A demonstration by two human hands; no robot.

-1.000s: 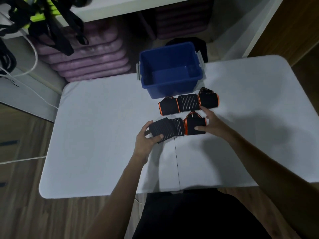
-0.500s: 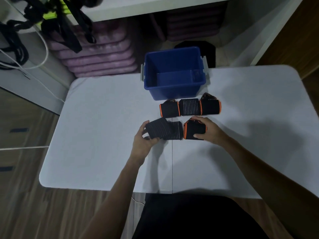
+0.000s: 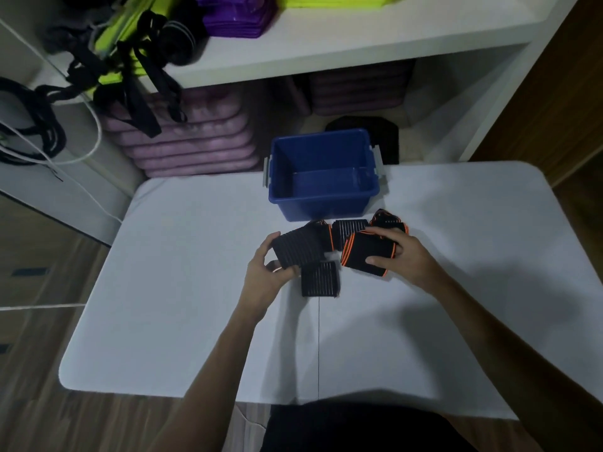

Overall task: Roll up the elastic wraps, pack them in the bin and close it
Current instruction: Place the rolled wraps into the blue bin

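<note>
White table (image 3: pixel 163 288): both hands grip black wrap (image 3: pixel 301 247), long axis left-right; bin (image 3: pixel 323 197) open.

Bench (image 3: pixel 182 288): white. Bin (image 3: pixel 321 177): solid blue, grey side latches (image 3: pixel 378 159). Elastic wraps (image 3: pixel 298 247) before the bin: black, finely ribbed, orange-edged. Cushions (image 3: pixel 189 141) left of the bin: pale purple. Straps (image 3: pixel 137 89) above them: black on lime green.

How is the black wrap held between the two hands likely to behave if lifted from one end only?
Probably floppy: the wrap bends between the left hand and right hand, and a ribbed part sags to the table. Likely light, since each grip looks relaxed. The ribbed fabric seems unlikely to slip.
</note>
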